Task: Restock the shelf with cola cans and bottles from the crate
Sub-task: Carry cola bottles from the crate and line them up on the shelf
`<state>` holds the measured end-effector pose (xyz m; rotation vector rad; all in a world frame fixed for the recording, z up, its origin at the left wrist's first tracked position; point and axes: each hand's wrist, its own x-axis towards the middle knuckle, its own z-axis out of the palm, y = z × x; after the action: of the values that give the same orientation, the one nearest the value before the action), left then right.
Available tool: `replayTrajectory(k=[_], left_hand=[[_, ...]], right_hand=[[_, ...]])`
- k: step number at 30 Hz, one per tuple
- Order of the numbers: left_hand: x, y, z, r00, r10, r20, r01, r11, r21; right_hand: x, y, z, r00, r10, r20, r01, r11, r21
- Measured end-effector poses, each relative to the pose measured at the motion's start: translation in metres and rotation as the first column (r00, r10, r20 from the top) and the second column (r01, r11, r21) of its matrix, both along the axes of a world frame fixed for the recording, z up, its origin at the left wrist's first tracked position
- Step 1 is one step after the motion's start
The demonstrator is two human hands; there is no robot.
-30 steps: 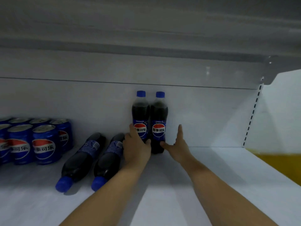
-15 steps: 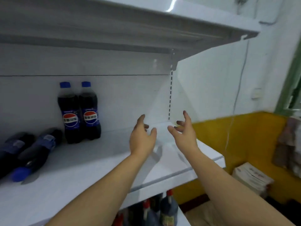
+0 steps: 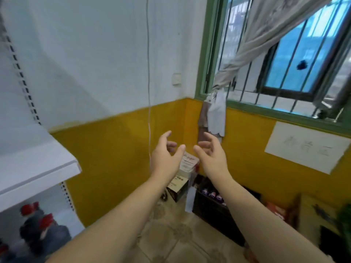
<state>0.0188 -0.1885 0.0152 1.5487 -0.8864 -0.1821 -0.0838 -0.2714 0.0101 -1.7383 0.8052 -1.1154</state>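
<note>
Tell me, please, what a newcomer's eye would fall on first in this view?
Most likely the two bare hands at centre, the left hand and the right hand, both empty with fingers loosely spread. Next comes the green-framed barred window at upper right, above the bright yellow wall. Below the right forearm, a dark crate on the floor holds cola bottles.

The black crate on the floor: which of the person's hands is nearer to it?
Right. The right hand hangs open above the crate, not touching it; the left hand is further left, in front of the stacked cardboard boxes.
</note>
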Motion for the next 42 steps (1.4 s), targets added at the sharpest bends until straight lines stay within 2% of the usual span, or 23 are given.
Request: replayTrajectory(k=[6,12,19,25,35,40,42], left_hand=[[-0.039,-0.109,-0.042,0.978,-0.203,-0.049,0.207,0.973,0.105],[-0.042,-0.246,-0.079,0.933,-0.35,-0.082,0.359,0.916,0.18],[-0.03,-0.392,-0.104,0.861,-0.502,-0.089,0.503,0.81,0.303],[-0.052,-0.491,-0.157,0.813,-0.554,-0.178,0.57,0.699,0.431],[-0.059,-0.621,-0.265,0.86,-0.436,-0.264,0.497,0.604,0.623],[-0.043,-0.649,-0.349,0.851,-0.404,-0.336,0.513,0.501,0.697],[-0.032,-0.662,-0.396,0.847,-0.401,-0.348,0.519,0.488,0.702]], right_hand=[[-0.063,-0.09,-0.047,0.98,-0.186,-0.067,0.19,0.98,0.057],[-0.089,-0.21,-0.082,0.924,-0.357,-0.136,0.37,0.925,0.088],[-0.101,-0.327,-0.124,0.867,-0.452,-0.209,0.491,0.844,0.215],[-0.129,-0.415,-0.179,0.819,-0.505,-0.273,0.574,0.739,0.354],[-0.154,-0.57,-0.291,0.82,-0.339,-0.462,0.557,0.658,0.506],[-0.141,-0.605,-0.378,0.818,-0.224,-0.53,0.548,0.584,0.599],[-0.131,-0.615,-0.424,0.808,-0.197,-0.556,0.56,0.552,0.618]])
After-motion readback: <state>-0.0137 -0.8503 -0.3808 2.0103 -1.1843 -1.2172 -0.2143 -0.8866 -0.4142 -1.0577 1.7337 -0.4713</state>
